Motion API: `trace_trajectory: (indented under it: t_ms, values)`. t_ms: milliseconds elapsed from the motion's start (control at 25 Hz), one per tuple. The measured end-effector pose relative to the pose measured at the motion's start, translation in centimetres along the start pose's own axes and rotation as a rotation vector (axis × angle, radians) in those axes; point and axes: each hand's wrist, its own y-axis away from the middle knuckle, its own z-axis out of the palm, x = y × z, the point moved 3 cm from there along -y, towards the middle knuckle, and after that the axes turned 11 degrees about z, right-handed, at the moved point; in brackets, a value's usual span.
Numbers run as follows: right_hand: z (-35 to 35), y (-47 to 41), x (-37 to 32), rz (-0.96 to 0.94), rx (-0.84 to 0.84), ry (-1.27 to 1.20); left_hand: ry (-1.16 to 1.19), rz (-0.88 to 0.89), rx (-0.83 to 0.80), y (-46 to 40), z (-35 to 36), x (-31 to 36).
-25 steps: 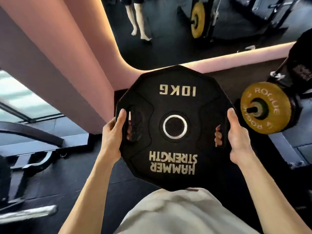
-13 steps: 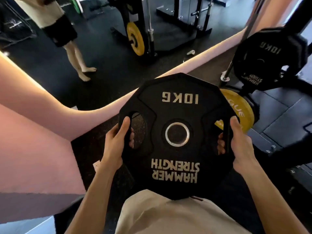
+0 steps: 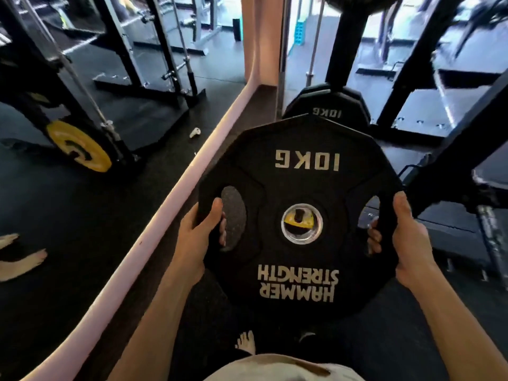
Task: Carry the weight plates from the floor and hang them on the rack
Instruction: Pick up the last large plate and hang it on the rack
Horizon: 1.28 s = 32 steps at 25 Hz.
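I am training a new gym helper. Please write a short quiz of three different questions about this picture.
1. True or false: both hands, left and right, grip the held plate.
2. What weight is printed on it?
3. What shows through its centre hole? A) something yellow B) a red mat C) a towel

Key: 1 true; 2 10KG; 3 A, part of a yellow thing.

The black weight plate (image 3: pixel 302 193) reads "10KG" along its far edge and "HAMMER STRENGTH" along its near edge, both upside down. The plate behind it (image 3: pixel 327 105) also shows "10KG".
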Motion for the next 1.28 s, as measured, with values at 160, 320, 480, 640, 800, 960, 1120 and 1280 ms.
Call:
trace_trajectory:
  t_ms: [160,320,480,640,800,960,1120,1280]
  values:
    - [0.6,-1.4,-4.0,-0.132,0.134,-0.078,-0.085,0.092,-0.118,-7.0,2.7,1.9]
    - [0.5,-3.8,-7.1,-0.207,0.153,-0.089,-0.141,0.194,-0.143,-11.9,5.9,2.1]
    - [-0.8,-7.4,-8.7,-0.249,0.167,-0.086,-0.167,0.231,-0.122,-15.2,9.1,0.6]
    - [-1.8,-11.7,-7.4,-0.327,0.182,-0.063,-0.162,0.296,-0.106,-17.9,10.4,-3.4]
    - [-2.2,-17.1,-4.3,-0.439,0.172,-0.025,-0.115,0.385,-0.083,-20.1,11.2,-9.3]
    - [-2.6,-22.3,-1.0,-0.542,0.151,-0.06,-0.099,0.476,-0.069,-22.7,11.2,-14.9]
    - [-2.7,-26.8,2.3,-0.648,0.128,-0.091,-0.07,0.586,-0.066,-25.4,10.8,-20.0]
    - [-2.4,-29.8,4.3,-0.744,0.138,-0.12,-0.049,0.654,-0.08,-27.3,10.2,-23.0]
